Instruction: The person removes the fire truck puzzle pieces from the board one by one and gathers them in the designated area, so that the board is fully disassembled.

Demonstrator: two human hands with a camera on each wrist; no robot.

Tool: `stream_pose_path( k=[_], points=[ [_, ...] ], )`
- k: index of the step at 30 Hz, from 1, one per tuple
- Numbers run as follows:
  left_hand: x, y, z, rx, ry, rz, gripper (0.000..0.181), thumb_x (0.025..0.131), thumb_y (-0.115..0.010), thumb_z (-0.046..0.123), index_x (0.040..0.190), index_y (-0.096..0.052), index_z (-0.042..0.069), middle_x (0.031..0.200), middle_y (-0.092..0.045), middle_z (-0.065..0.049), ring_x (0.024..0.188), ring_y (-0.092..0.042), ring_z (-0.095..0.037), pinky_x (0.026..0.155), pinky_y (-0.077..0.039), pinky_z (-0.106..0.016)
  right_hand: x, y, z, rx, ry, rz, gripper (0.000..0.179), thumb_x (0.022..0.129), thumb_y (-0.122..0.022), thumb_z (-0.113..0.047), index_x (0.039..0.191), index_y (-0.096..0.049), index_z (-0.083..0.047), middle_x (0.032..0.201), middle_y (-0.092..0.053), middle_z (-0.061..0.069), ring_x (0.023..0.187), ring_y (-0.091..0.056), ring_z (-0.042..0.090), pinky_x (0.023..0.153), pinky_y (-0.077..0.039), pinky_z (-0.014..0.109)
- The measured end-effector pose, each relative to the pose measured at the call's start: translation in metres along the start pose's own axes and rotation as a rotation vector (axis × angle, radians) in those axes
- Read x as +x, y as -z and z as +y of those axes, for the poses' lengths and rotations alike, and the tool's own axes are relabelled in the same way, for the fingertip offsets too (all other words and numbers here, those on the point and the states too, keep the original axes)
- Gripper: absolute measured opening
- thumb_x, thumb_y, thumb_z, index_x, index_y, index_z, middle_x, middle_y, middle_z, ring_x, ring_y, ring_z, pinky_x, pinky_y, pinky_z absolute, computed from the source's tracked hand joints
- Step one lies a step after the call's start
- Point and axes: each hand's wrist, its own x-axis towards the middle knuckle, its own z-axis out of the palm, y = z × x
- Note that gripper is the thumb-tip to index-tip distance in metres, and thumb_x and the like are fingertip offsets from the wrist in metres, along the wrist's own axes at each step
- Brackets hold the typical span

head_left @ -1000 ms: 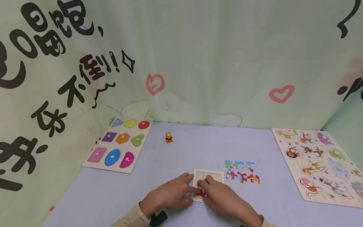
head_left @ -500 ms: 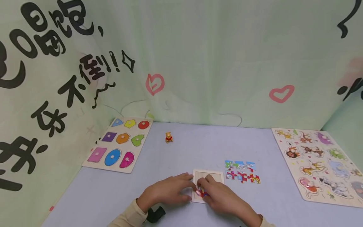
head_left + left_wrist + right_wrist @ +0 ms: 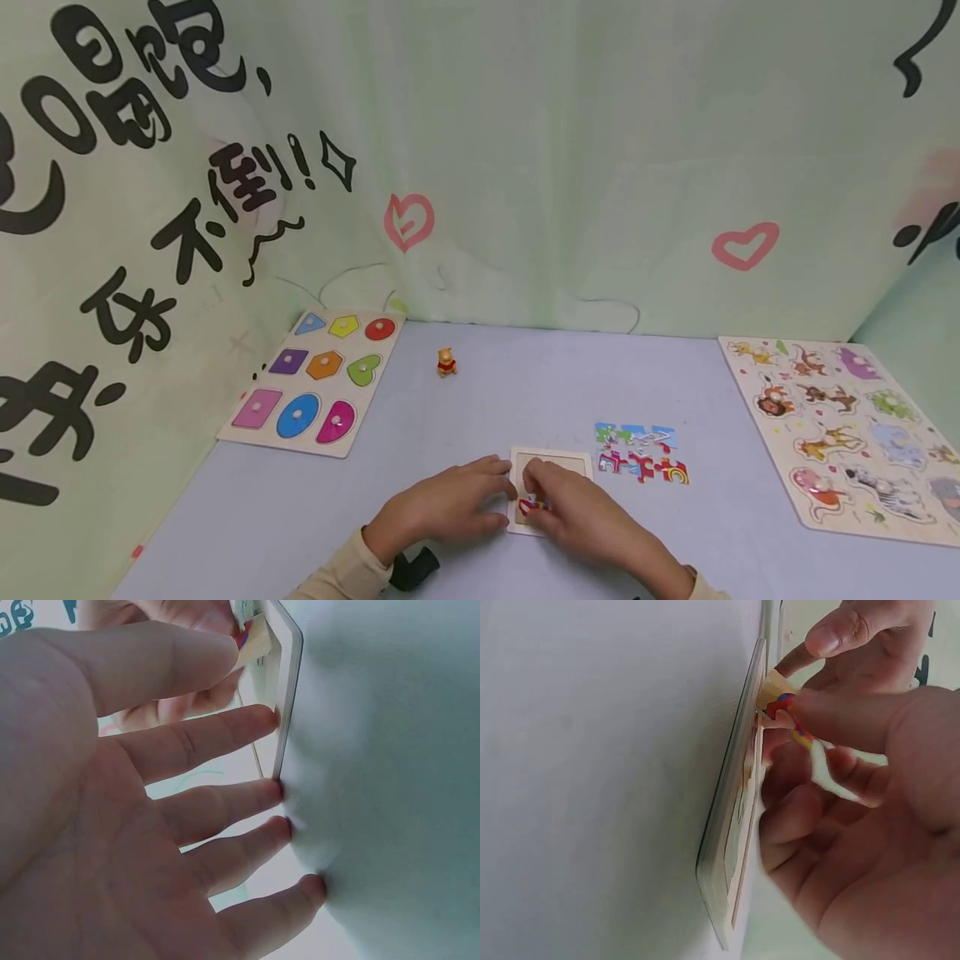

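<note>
A small wooden puzzle frame [image 3: 551, 452] lies flat on the table, its recess partly covered by my right hand [image 3: 585, 512]. Between thumb and fingers, that hand pinches a colourful jigsaw piece [image 3: 784, 703], tilted up on edge over the frame's near-left part. My left hand [image 3: 450, 502] is spread at the frame's left side. In the left wrist view its fingers [image 3: 217, 739] are straight, with tips at the frame's edge and on the table. Several loose jigsaw pieces [image 3: 637, 437] lie in two rows just right of the frame.
A shape board [image 3: 352, 433] lies at the back left and an animal board [image 3: 813, 500] at the right. A small bear figurine [image 3: 447, 363] stands near the back. Behind the table [image 3: 525, 392] hangs a pale green curtain [image 3: 555, 167]. A black object [image 3: 414, 570] sits by the left wrist.
My left index finger has drawn back from the jigsaw piece to the frame's left edge. The right hand still holds the piece, which has turned and tilted slightly.
</note>
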Motion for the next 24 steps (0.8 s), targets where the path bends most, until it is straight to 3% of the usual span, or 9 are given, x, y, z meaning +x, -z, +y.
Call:
stream_pose_path(
  k=[6,14,20,24],
  points=[
    [0.001,0.000,-0.001,-0.018,0.004,0.003,0.026,0.096,-0.071,0.027,0.121,-0.073,0.021,0.153,-0.050,-0.003,0.147,-0.039,-0.019,0.113,-0.042,-0.041,0.001,0.016,-0.002,0.078,0.008,-0.010,0.026,0.093,-0.073,-0.008,0.087,-0.051,-0.020,0.068,-0.048,-0.014,0.062,-0.045,0.000,0.054,-0.039,0.021],
    [0.001,-0.002,0.002,-0.006,0.039,0.000,0.027,0.095,-0.073,0.027,0.121,-0.075,0.020,0.152,-0.051,-0.002,0.147,-0.039,-0.019,0.114,-0.041,-0.040,-0.006,0.058,0.020,0.042,-0.074,-0.020,0.027,0.091,-0.074,-0.004,0.085,-0.052,-0.017,0.069,-0.049,-0.010,0.064,-0.046,0.005,0.055,-0.039,0.023],
    [0.002,-0.002,0.003,0.001,0.041,0.005,0.026,0.095,-0.073,0.027,0.120,-0.075,0.020,0.152,-0.052,-0.002,0.146,-0.040,-0.019,0.113,-0.042,-0.041,-0.006,0.058,0.036,0.070,-0.081,-0.096,0.028,0.087,-0.075,0.000,0.082,-0.053,-0.016,0.068,-0.045,-0.009,0.065,-0.044,0.005,0.057,-0.036,0.022],
    [0.002,-0.002,0.003,0.008,0.034,0.006,0.026,0.095,-0.072,0.027,0.120,-0.075,0.020,0.151,-0.052,-0.002,0.146,-0.040,-0.019,0.112,-0.043,-0.042,-0.006,0.053,0.039,0.051,-0.079,-0.099,0.027,0.087,-0.077,-0.001,0.083,-0.054,-0.016,0.069,-0.046,-0.009,0.066,-0.044,0.005,0.058,-0.038,0.023]
  ],
)
